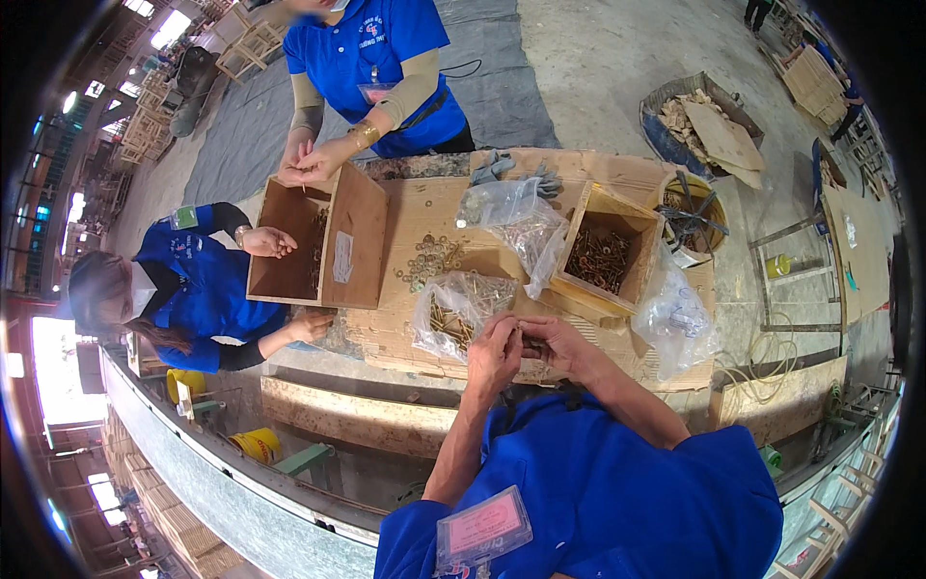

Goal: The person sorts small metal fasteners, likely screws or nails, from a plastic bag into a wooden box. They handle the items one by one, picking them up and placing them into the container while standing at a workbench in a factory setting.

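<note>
My left hand (pixel 494 349) and my right hand (pixel 552 340) meet over the near edge of a cardboard-covered table (pixel 415 328). The fingertips of both pinch a small metal part between them; it is too small to make out. Just beyond my left hand lies an open clear plastic bag of brass-coloured screws (pixel 461 311). A loose heap of washers (pixel 430 259) sits further out. A cardboard box of dark screws (pixel 600 253) stands beyond my right hand.
A large cardboard box (pixel 323 241) stands at the table's left, where two other people in blue shirts work with their hands at it. More plastic bags (pixel 521 220) (pixel 675 318), grey gloves (pixel 502 169), a bucket (pixel 690 217) and a crate of wood scraps (pixel 699 121) lie around.
</note>
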Action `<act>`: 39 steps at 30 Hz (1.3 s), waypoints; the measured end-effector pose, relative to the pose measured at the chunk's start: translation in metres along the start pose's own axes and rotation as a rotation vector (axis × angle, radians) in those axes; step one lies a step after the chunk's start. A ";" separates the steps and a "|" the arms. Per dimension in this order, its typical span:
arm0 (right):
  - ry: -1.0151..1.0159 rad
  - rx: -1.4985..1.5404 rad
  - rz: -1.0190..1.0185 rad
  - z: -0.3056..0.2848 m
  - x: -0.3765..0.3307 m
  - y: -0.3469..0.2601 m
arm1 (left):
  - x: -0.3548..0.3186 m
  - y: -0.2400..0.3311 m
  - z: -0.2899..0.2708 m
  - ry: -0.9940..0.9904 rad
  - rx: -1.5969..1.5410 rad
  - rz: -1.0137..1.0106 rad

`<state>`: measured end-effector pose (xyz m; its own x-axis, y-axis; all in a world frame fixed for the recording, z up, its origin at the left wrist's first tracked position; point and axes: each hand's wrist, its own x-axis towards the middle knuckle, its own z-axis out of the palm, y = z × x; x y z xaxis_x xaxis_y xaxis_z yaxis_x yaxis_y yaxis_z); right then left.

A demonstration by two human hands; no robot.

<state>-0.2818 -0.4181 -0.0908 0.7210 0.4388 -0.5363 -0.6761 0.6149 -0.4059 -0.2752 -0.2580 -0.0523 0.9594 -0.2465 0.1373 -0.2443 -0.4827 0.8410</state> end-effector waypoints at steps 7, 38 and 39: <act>0.010 -0.064 0.004 0.001 -0.002 -0.001 | 0.003 -0.014 -0.015 -0.191 -0.139 -0.058; 0.074 -0.259 0.145 0.020 0.025 -0.021 | 0.248 -0.212 -0.290 0.036 0.451 -0.195; 0.066 -0.252 0.155 0.019 0.026 -0.024 | 0.254 -0.219 -0.290 -0.048 0.463 -0.226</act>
<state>-0.2436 -0.4086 -0.0810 0.6002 0.4661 -0.6500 -0.7998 0.3583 -0.4816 0.0628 0.0286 -0.0495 0.9905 -0.1263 -0.0540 -0.0793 -0.8470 0.5256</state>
